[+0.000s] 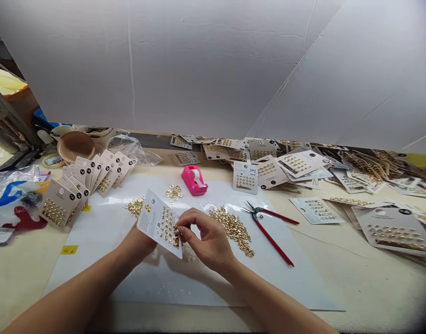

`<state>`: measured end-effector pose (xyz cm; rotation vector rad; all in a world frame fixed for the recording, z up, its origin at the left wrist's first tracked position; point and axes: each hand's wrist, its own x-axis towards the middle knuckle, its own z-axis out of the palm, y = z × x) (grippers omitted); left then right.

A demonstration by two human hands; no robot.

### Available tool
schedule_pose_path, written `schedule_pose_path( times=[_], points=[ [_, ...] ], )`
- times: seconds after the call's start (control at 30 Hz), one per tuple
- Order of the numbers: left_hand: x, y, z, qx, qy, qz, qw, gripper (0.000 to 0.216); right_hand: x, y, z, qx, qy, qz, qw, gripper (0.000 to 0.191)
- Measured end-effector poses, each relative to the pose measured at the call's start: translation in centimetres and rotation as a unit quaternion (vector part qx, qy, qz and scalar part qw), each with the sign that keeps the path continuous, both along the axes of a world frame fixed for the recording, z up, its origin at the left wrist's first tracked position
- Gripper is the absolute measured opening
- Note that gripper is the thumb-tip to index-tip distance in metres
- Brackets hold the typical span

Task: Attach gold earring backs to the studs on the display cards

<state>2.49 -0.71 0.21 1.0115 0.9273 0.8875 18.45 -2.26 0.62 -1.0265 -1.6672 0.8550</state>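
Observation:
My left hand (pixel 145 237) holds up a white card with rows of small gold earring pieces (pixel 159 222), tilted above the white sheet; the card hides most of its fingers. At the card's right edge, my right hand (pixel 209 239) is closed in a pinch against the gold pieces. Whatever lies between its fingertips is too small to make out. A heap of tiny gold pieces (pixel 232 227) lies just right of that hand. Behind the card are a small pile of gold pieces (pixel 134 206) and some gold hoops (pixel 174 191).
Red-handled pliers (pixel 273 239) lie spread on the sheet's right side. A pink tape dispenser (pixel 193 180) stands behind my hands. Fanned cards (pixel 56 204) are at left, near a brown bowl (pixel 76 146). Many filled cards (pixel 299 163) are heaped at right, below a white panel (pixel 213 65).

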Motion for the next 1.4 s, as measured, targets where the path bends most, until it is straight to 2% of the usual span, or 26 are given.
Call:
schedule_pose_path(
  times=[0.1,0.23,0.37,0.47,0.53,0.63,0.73,0.83,0.9,0.97,1.03,1.13,1.2,1.23,1.33,1.4],
  points=[
    [-0.1,0.1,-0.4,0.007,0.022,0.004,1.0,0.02,0.1,0.1,0.2,-0.007,-0.01,0.014,1.0,0.007],
    [-0.5,-0.1,-0.8,0.059,0.072,-0.01,0.996,0.02,0.2,0.2,0.3,-0.014,-0.031,0.032,0.999,0.01],
    [-0.7,-0.4,-1.0,0.084,0.05,-0.012,0.995,0.018,0.3,0.4,0.1,-0.033,-0.046,0.039,0.998,0.011],
    [-0.4,-0.4,-1.0,0.073,0.038,-0.016,0.996,0.015,0.6,0.7,0.0,-0.068,-0.031,0.05,0.996,0.008],
    [-0.2,-0.3,-0.9,0.04,0.018,-0.022,0.999,0.017,1.0,0.7,0.1,-0.07,-0.023,0.038,0.997,0.006],
    [0.1,0.0,-0.2,0.002,0.03,0.017,0.999,0.016,1.5,0.5,0.3,-0.035,-0.03,0.007,0.999,0.007],
    [0.1,0.2,0.8,-0.005,0.039,0.08,0.996,0.013,1.5,-0.1,0.1,0.022,-0.076,0.039,0.996,0.011],
    [0.1,0.3,1.2,-0.018,0.013,0.078,0.997,0.014,1.1,-0.5,-0.6,0.09,-0.156,0.044,0.983,0.011],
    [0.0,0.3,1.2,-0.012,0.017,0.071,0.997,0.015,0.8,-0.5,-1.1,0.098,-0.172,0.018,0.98,0.002],
    [-0.2,0.3,1.1,-0.005,0.035,0.066,0.997,0.019,0.9,-0.2,-1.2,0.033,-0.124,-0.003,0.992,0.006],
    [-0.5,0.4,1.1,0.005,0.07,0.07,0.995,0.025,1.1,0.3,-0.9,-0.084,-0.022,-0.007,0.996,0.012],
    [-0.9,0.5,1.1,0.062,0.116,0.133,0.982,0.024,1.7,1.0,-0.2,-0.223,0.143,0.016,0.964,0.024],
    [-1.0,0.5,1.2,0.095,0.11,0.167,0.975,0.02,1.9,1.3,0.1,-0.266,0.206,0.035,0.941,0.03],
    [-1.0,0.5,1.2,0.095,0.097,0.162,0.977,0.025,1.9,1.4,0.2,-0.279,0.224,0.043,0.933,0.031],
    [-0.7,0.5,1.2,0.059,0.056,0.087,0.993,0.043,1.8,1.5,0.0,-0.304,0.242,0.065,0.919,0.031],
    [-0.5,0.5,1.1,0.038,0.036,0.054,0.997,0.042,1.7,1.5,-0.3,-0.308,0.227,0.08,0.92,0.031]
  ],
)
